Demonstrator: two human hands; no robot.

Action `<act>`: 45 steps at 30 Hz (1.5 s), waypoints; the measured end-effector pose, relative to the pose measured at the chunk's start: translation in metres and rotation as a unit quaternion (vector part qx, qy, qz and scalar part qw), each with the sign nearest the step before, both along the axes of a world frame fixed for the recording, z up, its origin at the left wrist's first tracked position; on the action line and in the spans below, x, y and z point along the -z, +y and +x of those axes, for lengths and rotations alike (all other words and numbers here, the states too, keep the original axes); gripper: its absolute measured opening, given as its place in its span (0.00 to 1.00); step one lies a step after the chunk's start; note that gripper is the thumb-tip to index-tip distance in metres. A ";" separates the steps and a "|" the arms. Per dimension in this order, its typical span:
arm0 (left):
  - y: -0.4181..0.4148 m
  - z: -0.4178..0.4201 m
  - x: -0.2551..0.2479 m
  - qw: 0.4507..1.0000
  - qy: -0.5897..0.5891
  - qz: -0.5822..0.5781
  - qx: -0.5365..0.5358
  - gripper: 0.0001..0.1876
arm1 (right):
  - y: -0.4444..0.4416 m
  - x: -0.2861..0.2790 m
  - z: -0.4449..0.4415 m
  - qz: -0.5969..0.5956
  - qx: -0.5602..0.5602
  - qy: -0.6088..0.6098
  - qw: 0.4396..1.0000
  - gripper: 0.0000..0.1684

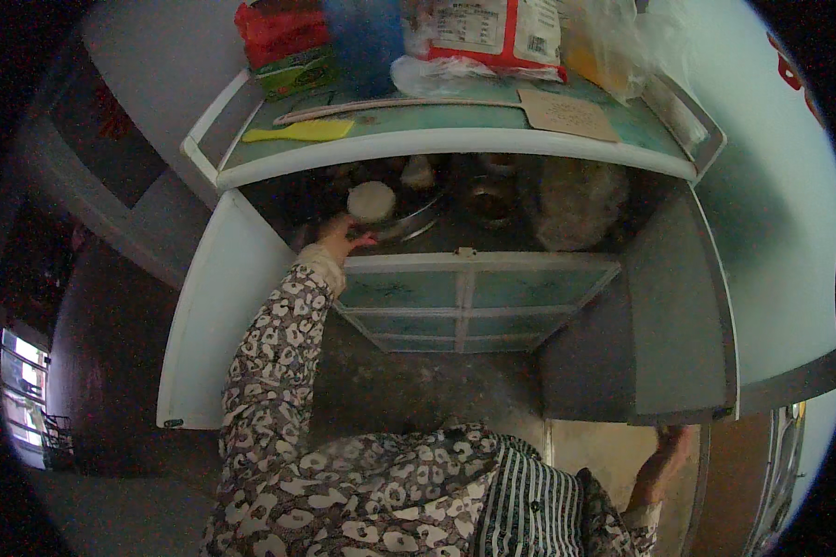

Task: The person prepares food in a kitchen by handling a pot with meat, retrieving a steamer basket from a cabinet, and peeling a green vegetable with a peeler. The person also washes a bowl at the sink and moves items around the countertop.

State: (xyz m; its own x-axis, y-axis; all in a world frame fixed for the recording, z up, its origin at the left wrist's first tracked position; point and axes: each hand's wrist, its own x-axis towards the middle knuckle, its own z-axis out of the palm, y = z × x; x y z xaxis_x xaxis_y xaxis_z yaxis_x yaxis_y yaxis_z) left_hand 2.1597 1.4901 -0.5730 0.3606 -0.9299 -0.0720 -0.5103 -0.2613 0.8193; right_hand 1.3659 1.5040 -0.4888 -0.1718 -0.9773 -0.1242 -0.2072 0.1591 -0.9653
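My left hand point(341, 235) reaches into the dark inside of a white cabinet, its fingers by a pale round object point(371, 202) and the shiny rim of a metal dish point(411, 226). Whether the fingers grip either one cannot be told. A small pale item point(418, 172) lies behind the round object. To the right stand a metal bowl point(491, 198) and a clear plastic bag point(578, 202) with unclear contents. My right hand point(674, 438) is low at the right, by the lower edge of the open right door point(681, 320), its fingers partly hidden by the door.
The left cabinet door point(230, 313) stands open too. A lower frame with greenish panes point(411, 289) crosses below the opening. On the cabinet top point(390, 122) lie a yellow brush point(299, 131), a flyswatter point(568, 115), a red and white package point(488, 35) and plastic bags point(613, 49).
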 end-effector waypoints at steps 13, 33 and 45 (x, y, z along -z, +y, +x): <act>-0.001 -0.103 -0.045 0.852 0.452 0.011 -0.264 0.15 | 0.016 0.058 0.051 0.192 -0.124 0.070 0.971 0.32; 0.007 -0.084 -0.056 0.735 0.655 0.028 -0.172 0.12 | -0.035 0.013 0.181 0.287 -0.278 -0.043 0.915 0.29; 0.015 -0.126 -0.086 0.885 0.438 0.004 -0.157 0.13 | -0.241 0.119 0.407 0.189 -0.334 -0.283 0.879 0.31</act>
